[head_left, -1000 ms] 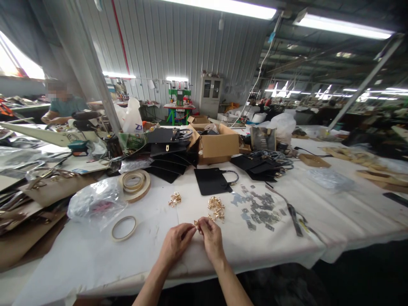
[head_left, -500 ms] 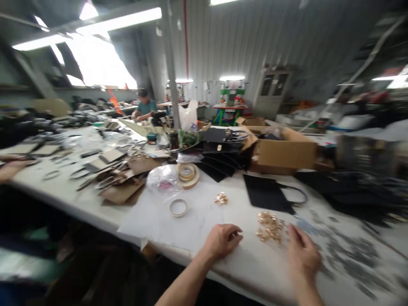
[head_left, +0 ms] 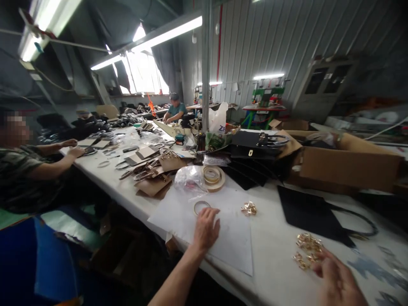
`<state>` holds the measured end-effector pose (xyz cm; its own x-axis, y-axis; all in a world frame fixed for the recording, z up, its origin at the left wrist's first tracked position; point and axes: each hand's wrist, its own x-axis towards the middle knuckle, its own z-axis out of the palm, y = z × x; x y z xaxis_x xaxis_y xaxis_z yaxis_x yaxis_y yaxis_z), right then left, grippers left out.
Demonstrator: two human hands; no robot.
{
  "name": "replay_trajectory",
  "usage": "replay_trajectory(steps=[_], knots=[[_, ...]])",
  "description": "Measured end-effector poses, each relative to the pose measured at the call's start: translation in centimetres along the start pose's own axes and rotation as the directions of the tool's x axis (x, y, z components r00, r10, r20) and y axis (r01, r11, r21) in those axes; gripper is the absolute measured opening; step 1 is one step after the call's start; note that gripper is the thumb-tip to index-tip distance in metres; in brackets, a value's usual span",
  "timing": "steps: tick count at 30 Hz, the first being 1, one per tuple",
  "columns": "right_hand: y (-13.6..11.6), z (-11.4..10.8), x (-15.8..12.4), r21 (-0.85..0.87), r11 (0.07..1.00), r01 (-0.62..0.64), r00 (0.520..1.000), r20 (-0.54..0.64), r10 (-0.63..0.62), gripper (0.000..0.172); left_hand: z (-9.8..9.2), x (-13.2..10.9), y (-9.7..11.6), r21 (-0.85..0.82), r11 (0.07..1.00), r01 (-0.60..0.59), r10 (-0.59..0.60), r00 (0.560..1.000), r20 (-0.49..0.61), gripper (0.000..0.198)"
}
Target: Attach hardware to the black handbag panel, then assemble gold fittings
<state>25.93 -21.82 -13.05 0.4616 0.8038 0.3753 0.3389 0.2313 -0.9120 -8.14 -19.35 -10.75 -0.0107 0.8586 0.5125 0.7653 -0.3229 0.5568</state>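
My left hand reaches over the white sheet, fingers forward and thumb apart. Its fingertips are at the near edge of a thin tape roll lying flat; whether they touch it I cannot tell. At the lower right, my right hand has its fingers bent and close together at the edge of a pile of small gold metal fittings. Anything pinched there is hidden. A smaller heap of gold fittings lies between the hands, further back. Behind the pile is a black bag panel with a looped handle.
Stacked tape rolls and a clear plastic bag lie beyond the sheet. Brown bag pieces are on the left. A cardboard box and a black handbag stand behind. Two co-workers sit along the table.
The view has turned left. My left hand has moved left across the sheet to the thin tape roll. My right hand has come up to the gold pile, whose near part now lies slightly apart.
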Motion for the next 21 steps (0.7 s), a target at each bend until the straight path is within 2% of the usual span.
replay_trajectory(steps=[3, 4, 7, 9, 12, 15, 18, 21], knots=[[-2.2, 4.1, -1.5, -0.004, 0.998, -0.058, 0.980, 0.190, 0.057, 0.053, -1.2, 0.5, -2.9, 0.158, 0.986, 0.046, -0.052, 0.998, 0.035, 0.038], [-2.9, 6.0, -2.1, 0.008, 0.998, -0.063, 0.956, 0.288, 0.058, 0.051, -1.2, 0.5, -3.4, 0.182, 0.982, 0.050, -0.060, 0.997, 0.051, 0.035], [-4.9, 12.1, -3.3, 0.079, 0.996, -0.046, 0.829, 0.559, -0.006, 0.040, -0.7, 0.3, -4.0, 0.184, 0.983, 0.007, -0.025, 0.995, 0.101, 0.030], [-5.6, 15.9, -3.6, 0.130, 0.991, 0.045, 0.783, 0.611, -0.116, 0.034, -0.6, 0.2, -4.0, 0.140, 0.990, -0.014, -0.001, 0.994, 0.113, 0.031], [-6.0, 20.1, -3.5, 0.134, 0.985, 0.110, 0.776, 0.608, -0.169, 0.040, -0.8, 0.3, -3.9, 0.046, 0.999, -0.020, 0.014, 0.993, 0.121, 0.028], [-6.0, 21.7, -3.3, 0.125, 0.987, 0.099, 0.767, 0.622, -0.156, 0.038, -1.1, 0.6, -3.8, -0.010, 0.999, -0.038, 0.039, 0.991, 0.124, 0.026], [-6.0, 21.5, -3.1, 0.172, 0.983, 0.060, 0.748, 0.645, -0.158, 0.023, -1.2, 0.9, -3.6, -0.019, 0.998, -0.064, 0.066, 0.990, 0.123, 0.028], [-6.0, 21.1, -3.0, 0.163, 0.986, 0.036, 0.787, 0.604, -0.129, 0.017, -1.1, 0.9, -3.5, -0.014, 0.996, -0.089, 0.090, 0.985, 0.151, 0.028]])
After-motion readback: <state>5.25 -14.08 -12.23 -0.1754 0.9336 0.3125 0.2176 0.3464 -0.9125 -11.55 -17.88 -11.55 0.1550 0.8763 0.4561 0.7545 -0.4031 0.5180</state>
